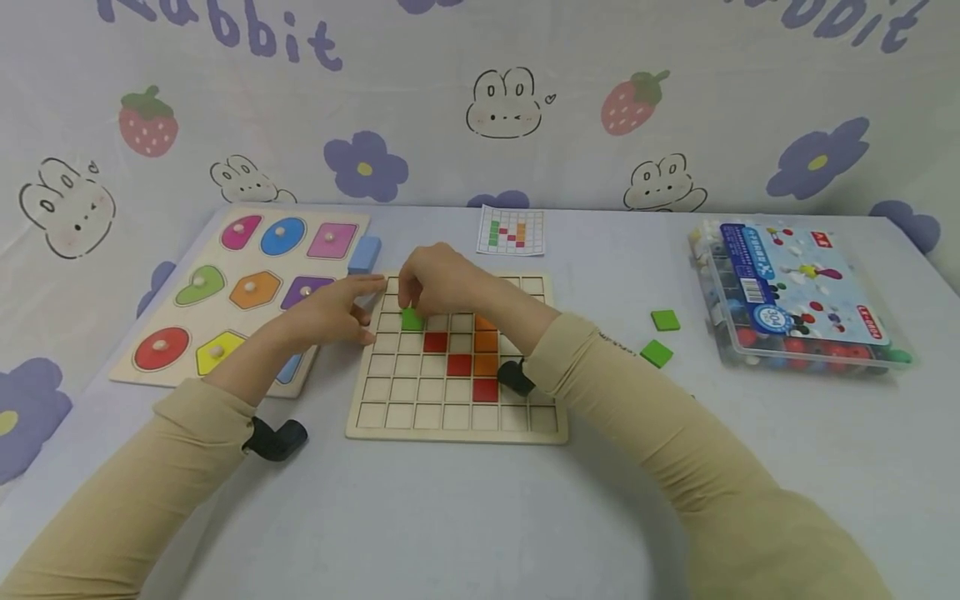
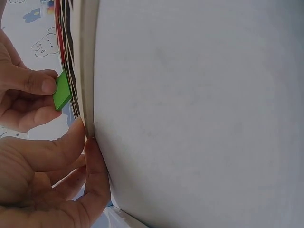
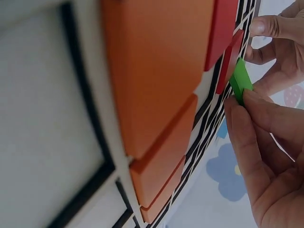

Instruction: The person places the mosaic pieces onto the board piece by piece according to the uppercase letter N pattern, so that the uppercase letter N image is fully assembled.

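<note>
A wooden grid board (image 1: 405,422) lies on the table with red tiles (image 1: 459,364) in a diagonal line and orange tiles (image 1: 487,342) in a column. My right hand (image 1: 450,279) reaches over its upper left part and pinches a green square tile (image 3: 241,80) between thumb and fingers. In the left wrist view that green tile (image 2: 62,91) is tilted close against the board's face. At the board's left edge, my left hand (image 1: 330,312) grips the rim, its thumb and a finger (image 2: 96,166) meeting there.
Left of the board is a wooden shape puzzle (image 1: 281,385) with knobs, beside a blue block (image 1: 364,254). Behind the board lies a printed pattern card (image 1: 511,231). Loose green tiles (image 1: 657,353) lie to the right, before a clear plastic case (image 1: 806,292) of coloured balls.
</note>
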Motion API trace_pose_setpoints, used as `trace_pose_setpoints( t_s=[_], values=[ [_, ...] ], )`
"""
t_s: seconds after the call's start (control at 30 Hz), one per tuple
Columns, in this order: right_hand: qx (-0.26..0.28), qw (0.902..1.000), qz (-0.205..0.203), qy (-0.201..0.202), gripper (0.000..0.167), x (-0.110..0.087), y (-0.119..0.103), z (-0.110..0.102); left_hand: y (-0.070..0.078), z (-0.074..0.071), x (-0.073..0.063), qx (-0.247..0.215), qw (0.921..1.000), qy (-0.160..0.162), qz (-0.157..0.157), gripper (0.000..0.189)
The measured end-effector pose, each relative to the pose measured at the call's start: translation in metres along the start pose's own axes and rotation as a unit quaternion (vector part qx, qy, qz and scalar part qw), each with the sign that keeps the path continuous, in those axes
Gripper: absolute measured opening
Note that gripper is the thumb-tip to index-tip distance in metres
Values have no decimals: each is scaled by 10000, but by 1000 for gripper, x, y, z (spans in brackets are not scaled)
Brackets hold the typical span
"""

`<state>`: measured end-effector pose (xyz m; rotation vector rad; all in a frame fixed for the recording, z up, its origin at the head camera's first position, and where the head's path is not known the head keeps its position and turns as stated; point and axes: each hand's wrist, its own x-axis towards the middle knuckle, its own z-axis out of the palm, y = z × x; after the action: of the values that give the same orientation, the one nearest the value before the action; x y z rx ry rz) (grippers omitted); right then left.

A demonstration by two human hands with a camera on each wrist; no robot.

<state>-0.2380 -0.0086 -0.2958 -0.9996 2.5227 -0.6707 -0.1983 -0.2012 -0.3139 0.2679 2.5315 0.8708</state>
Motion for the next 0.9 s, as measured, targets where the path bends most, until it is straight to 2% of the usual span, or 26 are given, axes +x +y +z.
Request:
trace_pose_setpoints(
  t_s=[0.3, 0.53, 0.67, 0.9],
  values=[
    [-159, 9998, 95, -104, 16, 2, 0, 1, -1, 1, 1, 5, 10000, 10, -2, 81],
    [-303, 9988, 193, -330, 20, 2, 1, 1, -2, 1, 2, 10, 10000, -4, -8, 80],
    [-342, 9988, 91, -339, 21, -4, 5, -7, -1, 1, 2, -31, 10000, -34, 8, 81],
    [-192, 9998, 83, -74, 25, -22, 17, -30, 0, 1, 1, -8, 10000, -23, -19, 81]
  ],
)
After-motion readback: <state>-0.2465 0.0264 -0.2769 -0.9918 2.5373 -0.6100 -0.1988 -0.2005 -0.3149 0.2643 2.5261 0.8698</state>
